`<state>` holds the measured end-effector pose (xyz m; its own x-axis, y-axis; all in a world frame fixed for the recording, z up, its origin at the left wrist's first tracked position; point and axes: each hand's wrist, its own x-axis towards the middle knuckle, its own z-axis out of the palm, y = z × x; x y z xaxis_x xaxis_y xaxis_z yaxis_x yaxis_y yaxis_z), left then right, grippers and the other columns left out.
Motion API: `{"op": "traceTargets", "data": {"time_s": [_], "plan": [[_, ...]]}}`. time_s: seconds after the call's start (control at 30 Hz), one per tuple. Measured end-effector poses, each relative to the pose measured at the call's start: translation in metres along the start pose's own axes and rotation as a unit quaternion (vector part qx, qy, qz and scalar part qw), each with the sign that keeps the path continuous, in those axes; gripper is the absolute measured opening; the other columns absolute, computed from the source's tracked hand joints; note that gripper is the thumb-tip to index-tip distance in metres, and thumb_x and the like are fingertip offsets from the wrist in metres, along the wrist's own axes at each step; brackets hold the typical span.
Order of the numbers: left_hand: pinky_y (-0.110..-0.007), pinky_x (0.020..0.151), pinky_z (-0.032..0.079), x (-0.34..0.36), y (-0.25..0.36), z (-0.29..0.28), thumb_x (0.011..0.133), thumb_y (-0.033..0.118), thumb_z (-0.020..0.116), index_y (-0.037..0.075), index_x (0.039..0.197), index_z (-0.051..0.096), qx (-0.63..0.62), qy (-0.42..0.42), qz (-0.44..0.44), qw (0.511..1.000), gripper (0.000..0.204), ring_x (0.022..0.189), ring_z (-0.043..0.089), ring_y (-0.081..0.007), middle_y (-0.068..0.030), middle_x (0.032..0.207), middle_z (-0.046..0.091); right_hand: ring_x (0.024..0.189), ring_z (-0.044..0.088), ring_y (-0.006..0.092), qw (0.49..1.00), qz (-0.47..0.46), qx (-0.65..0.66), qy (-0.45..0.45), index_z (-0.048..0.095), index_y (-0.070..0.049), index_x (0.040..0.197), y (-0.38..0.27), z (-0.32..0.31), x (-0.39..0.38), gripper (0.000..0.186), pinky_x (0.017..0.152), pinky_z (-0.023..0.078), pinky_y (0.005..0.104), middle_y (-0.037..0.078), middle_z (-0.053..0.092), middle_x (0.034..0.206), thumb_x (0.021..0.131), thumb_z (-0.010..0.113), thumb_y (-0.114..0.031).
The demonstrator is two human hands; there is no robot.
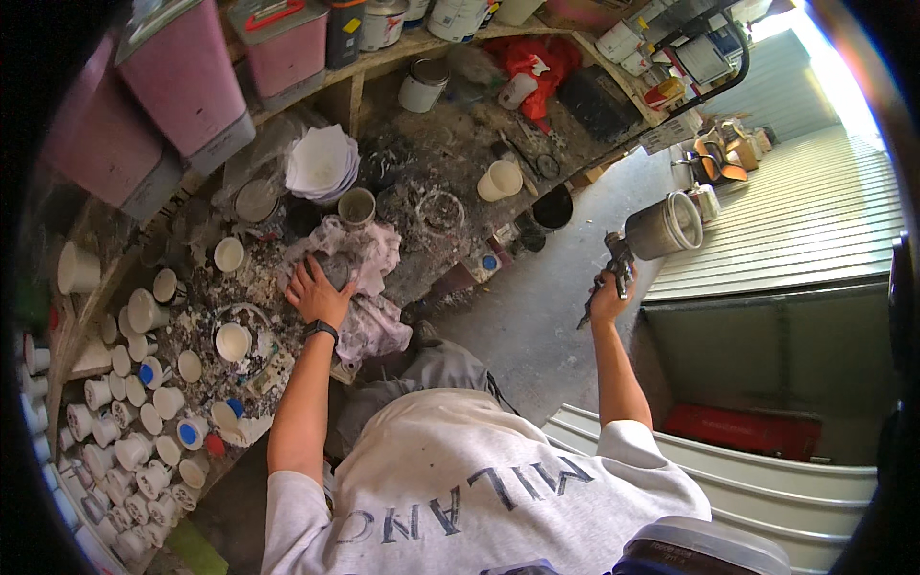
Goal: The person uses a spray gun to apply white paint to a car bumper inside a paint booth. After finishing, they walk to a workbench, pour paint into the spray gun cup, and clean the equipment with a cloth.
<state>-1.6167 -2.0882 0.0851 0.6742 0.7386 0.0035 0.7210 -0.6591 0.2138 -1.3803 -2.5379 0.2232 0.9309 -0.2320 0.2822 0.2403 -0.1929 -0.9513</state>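
My left hand [322,295] lies on a crumpled, stained pinkish rag [369,249] on the paint-crusted bench, its fingers spread and thumb apart. A dark grey patch or object shows between thumb and forefinger; I cannot tell what it is. Out to the right, away from the bench, my right hand [608,299] is wrapped round the handle of a spray gun [620,257]. The gun's large metal cup [663,228] points to the upper right. Just beyond the rag stand a grey-white cup [356,206] and a stack of white paper cones [322,161].
Many small white cups [134,448] crowd the bench's left end. Pink-sided containers [182,77] and paint tins line the shelf above. A cream cup [500,180] stands near the bench edge. Beside me are a grey floor [556,316] and a ribbed metal panel [767,216].
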Motion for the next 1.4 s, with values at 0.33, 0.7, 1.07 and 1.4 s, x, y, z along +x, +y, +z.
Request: {"op": "traceTargets", "data": {"time_s": [0.33, 0.7, 1.07, 1.4], "plan": [[-0.059, 0.114, 0.026, -0.131, -0.039, -0.029, 0.082, 0.04, 0.081, 0.01, 0.151, 0.043, -0.203, -0.03, 0.12, 0.971, 0.084, 0.143, 0.033, -0.0383, -0.0128, 0.159, 0.035, 0.056, 0.058, 0.0158, 0.994, 0.081, -0.072, 0.007, 0.058, -0.005, 0.113, -0.043, 0.007, 0.02, 0.028, 0.044, 0.047, 0.0301, 0.007, 0.061, 0.074, 0.085, 0.063, -0.006], [-0.048, 0.103, 0.046, -0.218, -0.067, -0.046, 0.093, 0.033, 0.07, 0.004, 0.133, 0.06, -0.264, -0.122, 0.025, 0.956, 0.05, 0.119, 0.058, -0.0367, -0.0156, 0.132, 0.061, 0.088, 0.055, 0.0122, 0.936, 0.062, 0.123, -0.325, 0.05, -0.003, 0.123, -0.05, 0.137, -0.084, 0.044, 0.074, 0.049, 0.0269, 0.006, 0.059, 0.101, 0.081, 0.062, 0.004], [-0.045, 0.078, 0.055, -0.379, -0.084, -0.05, 0.09, 0.016, 0.071, 0.004, 0.122, 0.065, -0.182, -0.088, -0.255, 0.945, 0.035, 0.089, 0.07, -0.0311, -0.016, 0.114, 0.068, 0.09, 0.06, 0.021, 0.934, -0.067, 0.039, -0.35, 0.057, 0.003, 0.119, 0.085, 0.19, -0.13, 0.039, 0.082, 0.05, 0.034, 0.01, 0.065, 0.101, 0.08, 0.062, 0.001], [-0.043, 0.071, 0.058, -0.499, -0.148, 0.049, 0.093, 0.007, 0.052, 0.007, 0.124, 0.069, -0.281, -0.08, -0.362, 0.885, 0.035, 0.084, 0.072, -0.0277, -0.0149, 0.113, 0.072, 0.106, 0.059, 0.0343, 0.923, -0.198, -0.049, -0.327, 0.066, 0.0, 0.113, 0.188, 0.221, -0.145, 0.032, 0.095, 0.045, 0.0456, 0.02, 0.063, 0.113, 0.081, 0.07, -0.007]]}}
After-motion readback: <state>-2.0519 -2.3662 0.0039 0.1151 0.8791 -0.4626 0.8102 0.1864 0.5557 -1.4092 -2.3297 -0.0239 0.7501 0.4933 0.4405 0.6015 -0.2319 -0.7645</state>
